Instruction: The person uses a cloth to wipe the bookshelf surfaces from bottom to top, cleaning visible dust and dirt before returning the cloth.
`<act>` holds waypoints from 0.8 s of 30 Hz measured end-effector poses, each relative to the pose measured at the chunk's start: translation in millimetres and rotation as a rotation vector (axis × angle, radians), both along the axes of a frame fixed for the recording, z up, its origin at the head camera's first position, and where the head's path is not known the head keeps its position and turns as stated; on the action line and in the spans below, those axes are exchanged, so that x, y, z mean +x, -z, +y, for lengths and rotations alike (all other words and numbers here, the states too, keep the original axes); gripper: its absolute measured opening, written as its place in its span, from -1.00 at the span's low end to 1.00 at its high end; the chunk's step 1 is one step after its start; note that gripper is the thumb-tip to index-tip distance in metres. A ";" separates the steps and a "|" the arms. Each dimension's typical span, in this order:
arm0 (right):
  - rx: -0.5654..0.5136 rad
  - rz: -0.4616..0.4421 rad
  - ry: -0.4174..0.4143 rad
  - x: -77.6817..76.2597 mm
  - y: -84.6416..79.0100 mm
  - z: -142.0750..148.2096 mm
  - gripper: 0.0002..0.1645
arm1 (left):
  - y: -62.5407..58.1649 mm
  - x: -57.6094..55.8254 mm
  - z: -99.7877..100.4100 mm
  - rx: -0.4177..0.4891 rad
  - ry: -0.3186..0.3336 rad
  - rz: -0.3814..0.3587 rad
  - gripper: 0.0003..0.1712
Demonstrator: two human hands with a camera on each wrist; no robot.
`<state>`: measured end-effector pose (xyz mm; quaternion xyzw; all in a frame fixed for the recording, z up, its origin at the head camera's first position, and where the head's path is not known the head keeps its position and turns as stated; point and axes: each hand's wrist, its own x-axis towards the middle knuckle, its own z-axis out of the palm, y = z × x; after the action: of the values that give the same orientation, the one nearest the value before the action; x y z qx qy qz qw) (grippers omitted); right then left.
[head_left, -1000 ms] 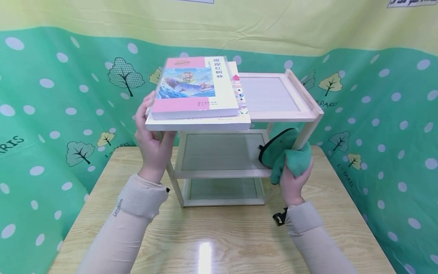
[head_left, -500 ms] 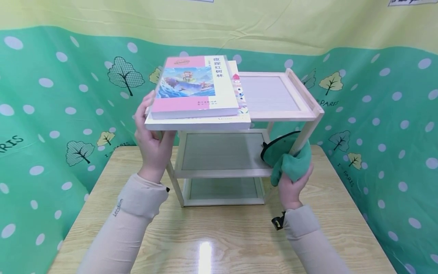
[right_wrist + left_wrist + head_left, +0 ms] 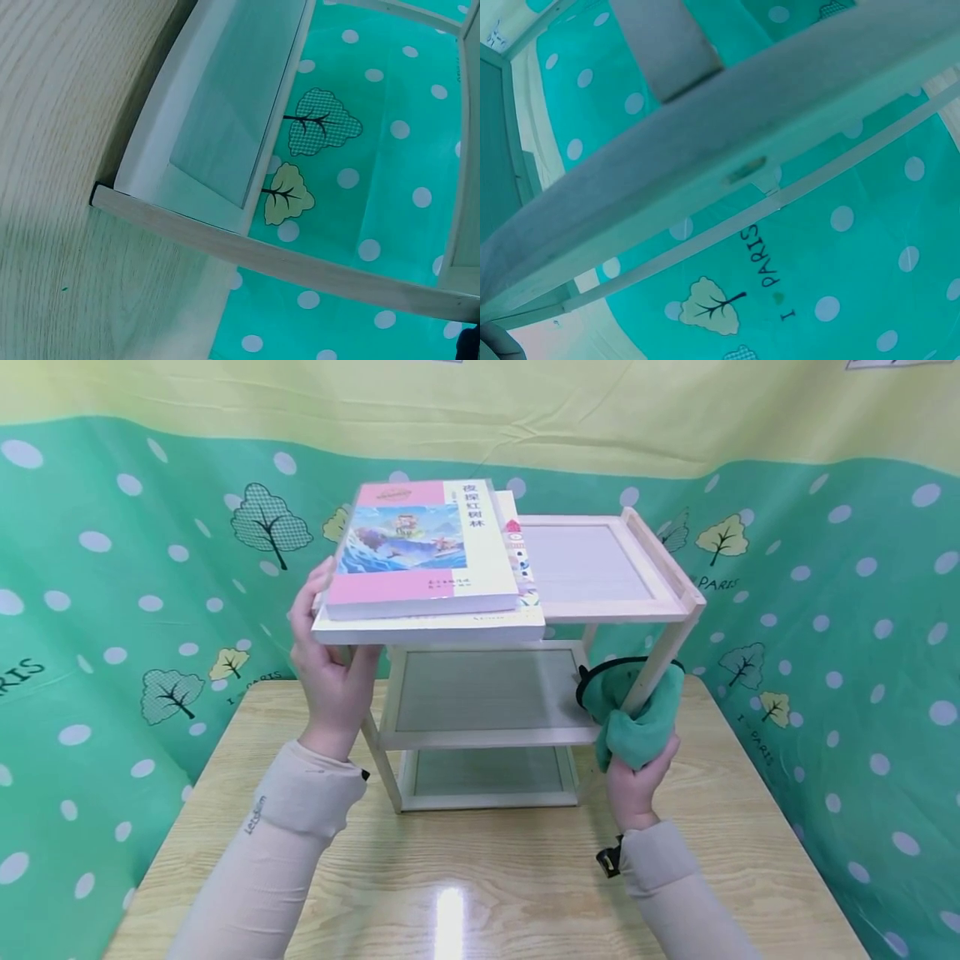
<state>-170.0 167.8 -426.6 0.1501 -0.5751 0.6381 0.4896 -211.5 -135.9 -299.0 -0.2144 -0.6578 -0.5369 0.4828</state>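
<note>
A pale wooden three-tier shelf [image 3: 480, 741] stands on the table. My left hand [image 3: 330, 693] grips its upper left front corner, beside two stacked books; some fingers are hidden behind them. The upper book has a pink and white cover [image 3: 491, 547], and a wider white book [image 3: 427, 630] lies under it. My right hand [image 3: 637, 789] holds a green cloth [image 3: 641, 735] with black edging, wrapped around the shelf's right front leg [image 3: 663, 656]. Part of the cloth overlaps the middle tier's right end. The left wrist view shows a shelf rail [image 3: 705, 150] close up.
The wood-grain table [image 3: 525, 877] reaches forward below the shelf. A green and yellow curtain [image 3: 135, 568] with dots and trees hangs behind and at both sides. A raised rail [image 3: 663, 560] edges the top tier on the right.
My right hand has moved down along the right front leg with the green cloth. The left hand, books and shelf keep their places, apart from a slight shift of the head view.
</note>
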 end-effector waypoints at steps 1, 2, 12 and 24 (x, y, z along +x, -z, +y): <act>0.012 0.006 -0.001 2.3 -3.9 -1.6 -0.64 | -0.2 -0.1 -0.1 0.000 0.000 0.001 0.01; 0.024 -0.001 0.019 4.0 -4.2 -2.6 -0.65 | -0.2 0.0 -0.2 0.000 -0.001 0.002 0.01; 0.106 -0.132 0.115 4.3 21.2 13.4 -0.64 | 0.1 0.9 -0.1 -0.016 -0.008 -0.001 0.00; 0.167 -0.231 0.191 13.6 32.7 19.2 -0.63 | -0.3 1.4 -0.8 -0.029 -0.024 -0.002 -0.01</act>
<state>-156.4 187.0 -459.3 0.0609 -0.6901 0.5517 0.4644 -210.1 -136.7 -298.7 -0.2129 -0.6684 -0.5219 0.4854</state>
